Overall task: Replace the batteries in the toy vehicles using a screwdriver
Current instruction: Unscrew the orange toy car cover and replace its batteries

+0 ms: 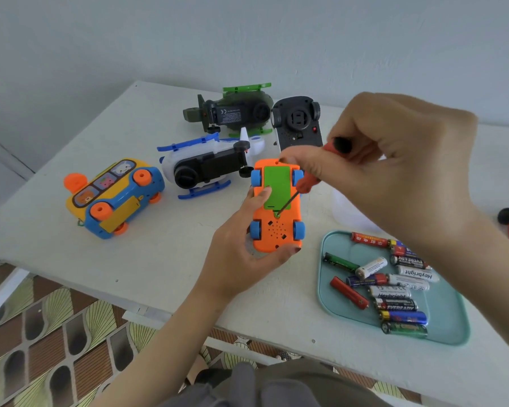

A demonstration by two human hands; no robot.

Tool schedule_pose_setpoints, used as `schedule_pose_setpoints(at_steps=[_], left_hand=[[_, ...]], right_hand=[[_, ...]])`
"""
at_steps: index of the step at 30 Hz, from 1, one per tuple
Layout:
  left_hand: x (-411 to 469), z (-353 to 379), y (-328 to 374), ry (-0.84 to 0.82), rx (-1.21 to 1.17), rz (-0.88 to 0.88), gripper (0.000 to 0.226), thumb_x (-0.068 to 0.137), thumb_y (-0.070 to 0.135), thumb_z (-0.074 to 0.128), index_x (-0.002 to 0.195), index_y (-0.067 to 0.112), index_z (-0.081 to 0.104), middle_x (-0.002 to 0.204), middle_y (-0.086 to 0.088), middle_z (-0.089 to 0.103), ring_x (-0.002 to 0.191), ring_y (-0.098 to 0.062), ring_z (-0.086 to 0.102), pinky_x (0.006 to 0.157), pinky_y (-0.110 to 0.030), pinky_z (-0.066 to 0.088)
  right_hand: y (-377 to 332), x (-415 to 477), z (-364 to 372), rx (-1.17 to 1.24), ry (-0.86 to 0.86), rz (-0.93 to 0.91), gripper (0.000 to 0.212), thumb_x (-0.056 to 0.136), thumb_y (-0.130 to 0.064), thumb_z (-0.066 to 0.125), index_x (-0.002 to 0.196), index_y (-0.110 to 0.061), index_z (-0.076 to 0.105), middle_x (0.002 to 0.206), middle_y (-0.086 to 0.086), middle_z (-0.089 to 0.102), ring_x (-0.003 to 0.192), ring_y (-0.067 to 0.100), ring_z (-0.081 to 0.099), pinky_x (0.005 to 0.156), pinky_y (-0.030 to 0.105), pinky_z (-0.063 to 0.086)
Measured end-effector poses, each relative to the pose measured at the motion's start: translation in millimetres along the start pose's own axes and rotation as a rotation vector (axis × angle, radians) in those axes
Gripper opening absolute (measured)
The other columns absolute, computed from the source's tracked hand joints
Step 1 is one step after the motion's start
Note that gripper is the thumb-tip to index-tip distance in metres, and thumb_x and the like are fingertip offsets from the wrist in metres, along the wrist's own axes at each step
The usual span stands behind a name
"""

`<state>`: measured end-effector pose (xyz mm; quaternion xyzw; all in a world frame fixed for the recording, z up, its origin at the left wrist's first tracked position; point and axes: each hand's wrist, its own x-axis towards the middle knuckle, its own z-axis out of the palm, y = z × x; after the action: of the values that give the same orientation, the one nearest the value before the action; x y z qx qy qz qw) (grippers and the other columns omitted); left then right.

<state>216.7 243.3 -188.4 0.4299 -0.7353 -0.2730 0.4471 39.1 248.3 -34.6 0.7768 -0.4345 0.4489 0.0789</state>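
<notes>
In the head view, the left hand (241, 254) holds the orange toy car (276, 233) over the middle of the tabletop (159, 259), underside up. Its grip is clamped on the car body, and the thumb lies on the green battery cover (276, 183). The right hand (394, 171) comes in from 3 o'clock, with its grip closed around the red handle of the screwdriver (304, 183). The thin shaft slants toward 7 o'clock, and the tip sits in the small round hole just under the cover.

From the car, a teal tray (453, 321) with loose batteries (394, 284) lies at 4 o'clock. A yellow and blue bus (115, 198) lies at 9 o'clock, a white and blue helicopter (200, 165) at 11 o'clock, and a green helicopter (235, 113) and a black vehicle (297, 121) at 12 o'clock.
</notes>
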Motion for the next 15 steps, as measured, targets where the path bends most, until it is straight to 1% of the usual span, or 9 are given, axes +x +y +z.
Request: schedule_pose_setpoints(at_steps=[2, 3, 4, 5, 7, 9, 10, 12, 15], left_hand=[[0, 0, 0, -0.002, -0.002, 0.003, 0.076, 0.078, 0.067, 0.060, 0.138, 0.028, 0.034, 0.127, 0.010, 0.051, 0.109, 0.008, 0.056, 0.080, -0.005, 0.047], [0, 0, 0, -0.005, -0.001, 0.005, 0.077, 0.079, 0.067, 0.060, 0.139, 0.028, 0.034, 0.129, 0.007, 0.052, 0.110, 0.006, 0.057, 0.081, -0.007, 0.048], [-1, 1, 0, -0.005, 0.000, 0.005, 0.077, 0.078, 0.068, 0.060, 0.139, 0.028, 0.034, 0.131, 0.004, 0.053, 0.110, 0.003, 0.057, 0.082, -0.009, 0.049], [-1, 1, 1, -0.003, -0.002, 0.002, 0.077, 0.078, 0.068, 0.060, 0.139, 0.028, 0.034, 0.130, 0.004, 0.053, 0.110, 0.003, 0.058, 0.082, -0.009, 0.049], [-1, 1, 2, 0.005, -0.010, -0.006, 0.077, 0.078, 0.067, 0.061, 0.139, 0.028, 0.034, 0.128, 0.006, 0.053, 0.107, 0.005, 0.058, 0.082, -0.008, 0.048], [-1, 1, 2, 0.001, -0.001, -0.010, 0.077, 0.078, 0.067, 0.060, 0.139, 0.028, 0.033, 0.130, 0.007, 0.051, 0.108, 0.009, 0.057, 0.082, -0.005, 0.046], [-1, 1, 2, -0.003, 0.009, -0.010, 0.077, 0.078, 0.067, 0.060, 0.140, 0.029, 0.033, 0.131, 0.007, 0.050, 0.109, 0.011, 0.055, 0.082, -0.004, 0.045], [0, 1, 3, -0.002, 0.013, -0.013, 0.077, 0.078, 0.065, 0.062, 0.139, 0.028, 0.033, 0.131, 0.006, 0.050, 0.110, 0.012, 0.054, 0.082, -0.003, 0.044], [-1, 2, 3, 0.010, 0.012, -0.015, 0.076, 0.076, 0.056, 0.069, 0.137, 0.025, 0.036, 0.125, 0.001, 0.055, 0.106, 0.011, 0.056, 0.080, -0.004, 0.045]], right_hand=[[3, -2, 6, -0.082, 0.013, -0.022, 0.047, 0.093, -0.045, 0.057, 0.062, -0.012, 0.044, 0.054, 0.003, 0.060, 0.049, 0.022, 0.051, 0.048, 0.036, 0.039], [5, -3, 7, -0.112, -0.036, -0.015, 0.048, 0.097, -0.046, 0.049, 0.063, -0.012, 0.046, 0.056, 0.003, 0.060, 0.050, 0.023, 0.052, 0.048, 0.036, 0.039], [8, -6, 8, -0.144, -0.061, -0.016, 0.050, 0.099, -0.046, 0.042, 0.068, -0.009, 0.055, 0.060, 0.003, 0.061, 0.054, 0.024, 0.054, 0.050, 0.037, 0.041], [11, -8, 9, -0.149, -0.104, 0.003, 0.050, 0.100, -0.045, 0.037, 0.080, -0.007, 0.064, 0.066, 0.003, 0.062, 0.059, 0.025, 0.057, 0.053, 0.037, 0.044], [15, -14, 7, -0.010, -0.171, 0.039, 0.044, 0.100, -0.036, 0.035, 0.112, -0.004, 0.062, 0.084, 0.004, 0.066, 0.076, 0.023, 0.063, 0.066, 0.040, 0.049], [15, -15, 1, 0.282, -0.288, 0.122, 0.035, 0.098, -0.019, 0.036, 0.127, -0.004, 0.050, 0.104, 0.002, 0.065, 0.090, 0.017, 0.065, 0.079, 0.035, 0.050], [15, -15, -2, 0.396, -0.345, 0.154, 0.034, 0.097, -0.012, 0.036, 0.128, -0.005, 0.047, 0.110, 0.000, 0.062, 0.094, 0.015, 0.065, 0.083, 0.031, 0.050], [14, -16, -3, 0.478, -0.412, 0.158, 0.032, 0.096, -0.006, 0.040, 0.127, -0.005, 0.047, 0.108, -0.005, 0.061, 0.097, 0.013, 0.065, 0.085, 0.028, 0.052], [11, -16, -4, 0.483, -0.395, 0.060, 0.022, 0.094, -0.006, 0.054, 0.115, -0.004, 0.058, 0.098, 0.004, 0.066, 0.090, 0.013, 0.065, 0.083, 0.023, 0.054]])
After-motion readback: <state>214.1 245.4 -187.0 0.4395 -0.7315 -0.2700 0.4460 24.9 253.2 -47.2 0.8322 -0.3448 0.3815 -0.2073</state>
